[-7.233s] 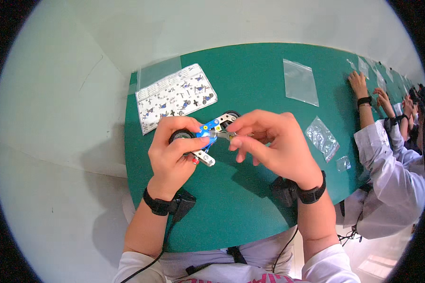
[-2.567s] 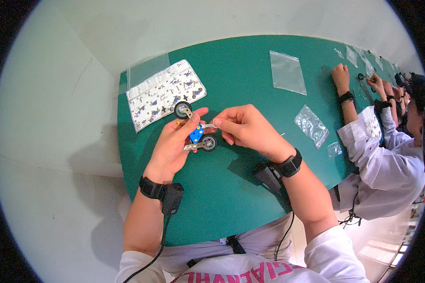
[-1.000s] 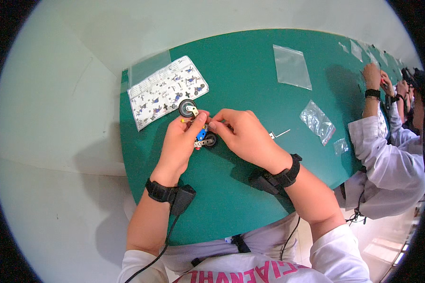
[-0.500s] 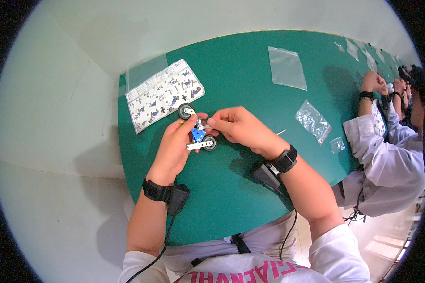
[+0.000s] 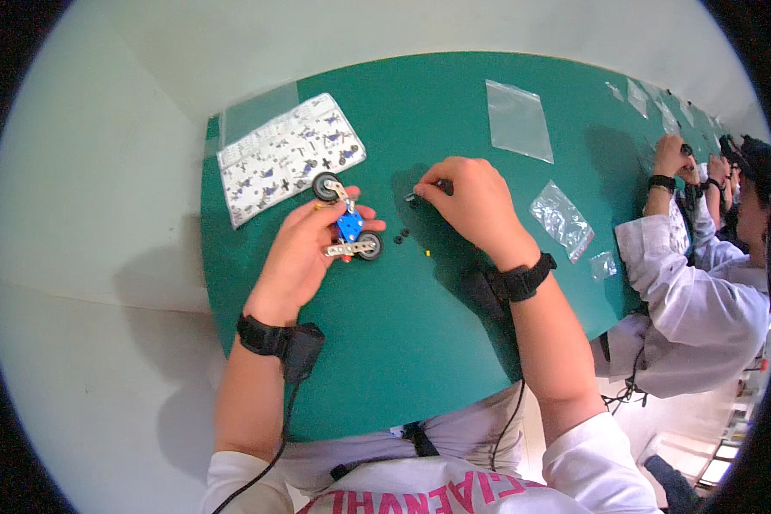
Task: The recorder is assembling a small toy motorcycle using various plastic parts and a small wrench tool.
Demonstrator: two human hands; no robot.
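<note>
Your left hand [image 5: 302, 233] clamps thumb and fingers on the blue-framed toy motorcycle [image 5: 349, 226], its long axis sloping from upper left to lower right, while your right hand [image 5: 478, 206], to the motorcycle's right, has thumb and forefinger together at a small grey part [image 5: 410, 198], grip indiscernible.

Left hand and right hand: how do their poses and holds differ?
The left hand holds the blue-bodied wheeled model; the right hand is at a small part, grip unclear. The left hand is partly open, the right hand curled with its back showing. Both hands have black straps at the wrist.
</note>
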